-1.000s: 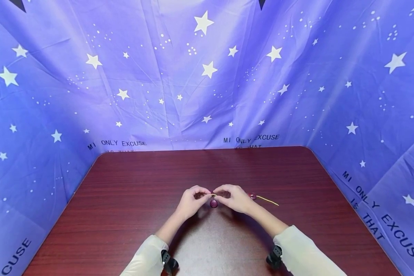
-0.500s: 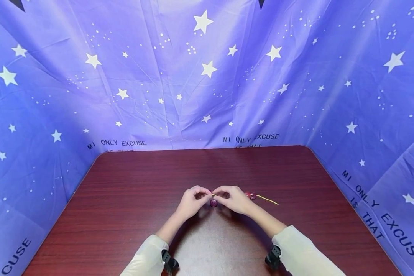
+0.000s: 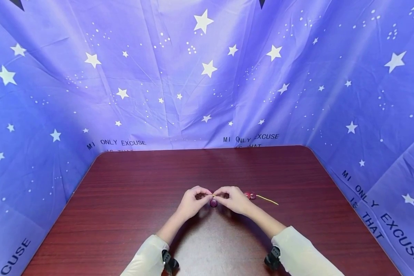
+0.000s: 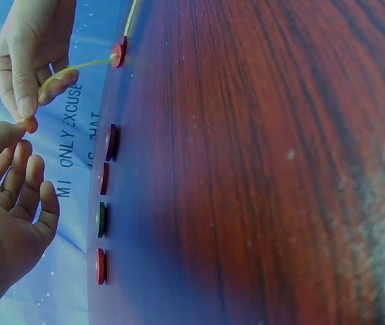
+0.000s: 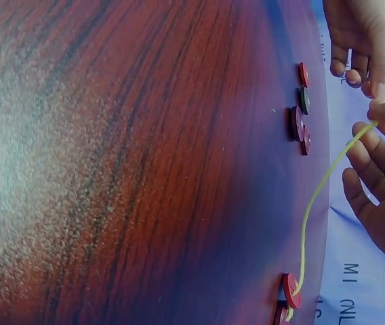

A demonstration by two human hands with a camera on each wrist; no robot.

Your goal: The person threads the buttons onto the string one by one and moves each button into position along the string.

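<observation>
My left hand [image 3: 190,201] and right hand [image 3: 236,199] meet fingertip to fingertip above the table. A small orange-red piece [image 4: 31,124], apparently a button, sits pinched at the left fingertips, mostly covered by fingers. Between right thumb and forefinger I pinch a yellow string [image 5: 312,196] near its end. From there the string droops to two red buttons [image 5: 292,291] threaded on it, which lie right of my right hand. Just below the fingertips lies a purple button [image 3: 213,203]. Whether the string passes through the pinched piece is hidden.
Several loose buttons lie on the dark red wooden table [image 3: 151,168], among them a green button [image 4: 102,219] and a red button [image 4: 101,266] near the left hand. The string's free tail [image 3: 267,199] trails right. A starry blue-purple cloth [image 3: 179,76] stands around the table.
Both hands stay almost in place, fingertips together. The right hand has shifted very slightly, and more of the red threaded buttons shows beside it than a second ago.
</observation>
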